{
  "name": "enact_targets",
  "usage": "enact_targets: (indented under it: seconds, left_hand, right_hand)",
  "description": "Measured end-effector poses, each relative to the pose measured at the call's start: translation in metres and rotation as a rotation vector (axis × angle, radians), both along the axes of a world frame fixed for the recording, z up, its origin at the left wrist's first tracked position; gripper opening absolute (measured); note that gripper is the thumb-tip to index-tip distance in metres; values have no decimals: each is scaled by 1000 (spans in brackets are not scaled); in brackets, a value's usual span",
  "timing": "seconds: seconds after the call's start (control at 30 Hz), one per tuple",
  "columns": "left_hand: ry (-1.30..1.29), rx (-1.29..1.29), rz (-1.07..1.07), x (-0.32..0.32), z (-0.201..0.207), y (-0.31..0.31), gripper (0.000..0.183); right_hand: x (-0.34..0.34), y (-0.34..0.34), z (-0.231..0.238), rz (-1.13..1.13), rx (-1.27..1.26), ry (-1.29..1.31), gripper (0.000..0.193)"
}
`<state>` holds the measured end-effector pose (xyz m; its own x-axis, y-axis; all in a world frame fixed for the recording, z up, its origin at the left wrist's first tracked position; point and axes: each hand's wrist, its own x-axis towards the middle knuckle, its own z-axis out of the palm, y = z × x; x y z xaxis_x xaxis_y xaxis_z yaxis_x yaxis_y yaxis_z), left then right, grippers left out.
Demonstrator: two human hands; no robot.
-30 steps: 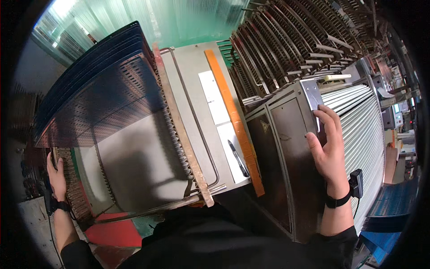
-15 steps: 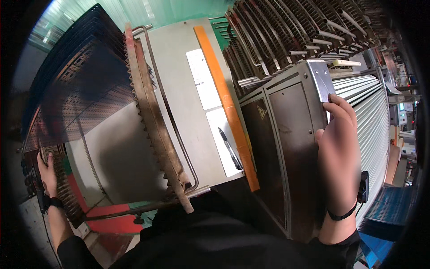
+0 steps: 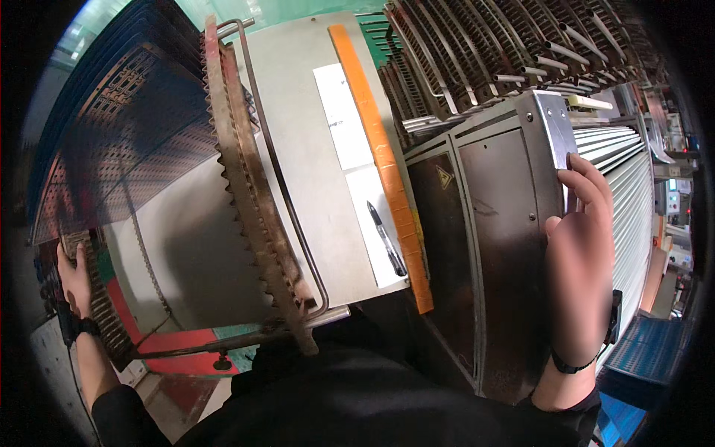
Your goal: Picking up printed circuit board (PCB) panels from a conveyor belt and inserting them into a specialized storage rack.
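Note:
At the far left, my left hand [image 3: 75,281] holds the outer notched side rail [image 3: 104,305] of a slotted metal rack, its thumb and fingers on either side of the rail. Perforated dark blue boards [image 3: 126,141] stand in that rack, and its nearer toothed rail [image 3: 242,179] crosses left of centre. On the right, my right hand [image 3: 585,246] is raised at the metal corner [image 3: 555,123] of a steel machine cabinet [image 3: 499,179]. Its fingers are bent and apart, the tips at the panel's edge, with nothing held. Black straps circle both wrists.
A pale panel [image 3: 287,89] in the middle carries white paper sheets [image 3: 342,119], a black pen [image 3: 386,238] and an orange strip [image 3: 380,156]. More slotted racks [image 3: 477,52] stand behind the cabinet. Pale rollers or slats [image 3: 629,194] line its right side; blue perforated boards [image 3: 648,350] lie lower right.
The cabinet and my right hand appear slightly farther right in the picture, and the rack shifts a little up and left. Both hands keep the same places on the rack and cabinet.

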<state>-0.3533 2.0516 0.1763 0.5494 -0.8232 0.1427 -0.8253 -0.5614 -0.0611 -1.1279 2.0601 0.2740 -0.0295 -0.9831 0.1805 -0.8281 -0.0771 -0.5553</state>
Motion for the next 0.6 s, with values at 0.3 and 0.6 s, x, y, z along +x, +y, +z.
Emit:
enact_targets:
  seconds: [0.3,0.6]
  left_hand:
    - [-132,37,-43,9,-5,3,73]
    - [-235,62,27,-15,4,4,73]
  right_hand:
    - [1,0,2,-15,21,3,41]
    - [1,-1,-4,8,11,-22,41]
